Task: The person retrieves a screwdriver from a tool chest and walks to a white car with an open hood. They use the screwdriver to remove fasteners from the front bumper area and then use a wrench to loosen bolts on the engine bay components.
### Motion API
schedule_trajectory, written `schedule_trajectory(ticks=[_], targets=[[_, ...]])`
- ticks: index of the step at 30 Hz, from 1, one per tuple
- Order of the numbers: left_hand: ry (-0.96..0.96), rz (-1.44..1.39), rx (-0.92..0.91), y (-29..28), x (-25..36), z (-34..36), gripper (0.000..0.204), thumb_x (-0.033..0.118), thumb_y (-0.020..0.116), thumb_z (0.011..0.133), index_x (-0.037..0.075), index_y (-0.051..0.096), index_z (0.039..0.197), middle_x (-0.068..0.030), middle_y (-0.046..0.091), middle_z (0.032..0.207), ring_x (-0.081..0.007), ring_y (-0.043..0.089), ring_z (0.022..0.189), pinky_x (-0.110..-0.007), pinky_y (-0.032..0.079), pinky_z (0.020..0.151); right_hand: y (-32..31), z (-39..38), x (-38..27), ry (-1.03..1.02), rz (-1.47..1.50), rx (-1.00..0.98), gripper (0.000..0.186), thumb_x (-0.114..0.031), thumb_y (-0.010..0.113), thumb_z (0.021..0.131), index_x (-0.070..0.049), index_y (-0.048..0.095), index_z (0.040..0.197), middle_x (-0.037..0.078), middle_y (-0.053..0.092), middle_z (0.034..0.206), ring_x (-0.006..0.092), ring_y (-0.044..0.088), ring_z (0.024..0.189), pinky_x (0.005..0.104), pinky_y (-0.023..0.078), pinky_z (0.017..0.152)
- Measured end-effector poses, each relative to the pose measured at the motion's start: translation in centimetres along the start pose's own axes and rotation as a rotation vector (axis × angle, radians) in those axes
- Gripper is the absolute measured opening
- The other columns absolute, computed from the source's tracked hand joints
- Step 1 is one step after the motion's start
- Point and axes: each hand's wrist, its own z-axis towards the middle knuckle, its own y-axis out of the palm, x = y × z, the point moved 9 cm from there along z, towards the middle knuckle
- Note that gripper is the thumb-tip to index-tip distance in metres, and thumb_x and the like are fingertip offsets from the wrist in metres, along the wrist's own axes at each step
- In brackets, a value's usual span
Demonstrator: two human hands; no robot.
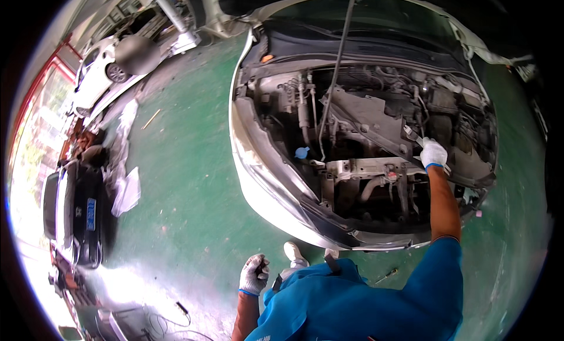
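Note:
My right hand (433, 153), in a white glove with a blue cuff, reaches over the engine bay of a white car. Its fingers are closed round a slim light-grey hand tool (415, 136), whose exact kind I cannot make out. The tool's pale head points to the far left, over the edge of the grey engine cover (367, 111). My left hand (254, 274), gloved alike and stained dark at the fingers, hangs beside my body, away from the car. Those fingers are curled closed; whatever they may hold is hidden.
A prop rod (339, 65) rises through the engine bay. The front crossmember (370, 166) and a blue cap (302, 152) lie nearer. A screwdriver (386, 276) lies on the green floor by my feet. Plastic sheeting (126, 188), a dark bumper (88, 214) and another white car (100, 71) are left.

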Motion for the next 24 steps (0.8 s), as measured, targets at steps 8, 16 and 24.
schedule_trajectory(ticks=[8,16,24], targets=[[0.15,-0.074,0.164,-2.3,-1.5,-6.3,0.013,0.015,0.069,0.097,0.006,0.067,0.107,-0.013,0.07,0.091,-0.0169,0.062,0.063,-0.02,0.044,0.044,9.2,3.1,-7.8,-0.036,0.02,-0.266,0.026,-0.014,0.055,0.092,-0.014,0.07,0.112,0.014,0.074,0.112,0.0345,0.071,0.105,0.0486,0.058,0.086],[0.161,-0.177,0.151,-2.4,-3.3,-6.4,0.016,0.017,0.068,0.098,0.005,0.066,0.109,-0.0131,0.069,0.091,-0.0169,0.061,0.063,-0.02,0.044,0.044,10.0,3.1,-4.7,-0.006,0.192,-0.18,0.031,-0.011,0.054,0.083,-0.014,0.068,0.11,0.019,0.07,0.114,0.0432,0.065,0.106,0.0548,0.054,0.088],[0.15,-0.141,-0.008,-1.6,2.0,-7.2,0.021,0.024,0.062,0.103,0.005,0.061,0.096,-0.0026,0.057,0.072,-0.0062,0.048,0.05,-0.018,0.035,0.039,-2.1,-4.8,-9.1,0.016,1.058,-0.175,0.038,-0.013,0.067,0.086,-0.004,0.067,0.123,0.016,0.069,0.101,0.0266,0.058,0.085,0.0355,0.045,0.074]])
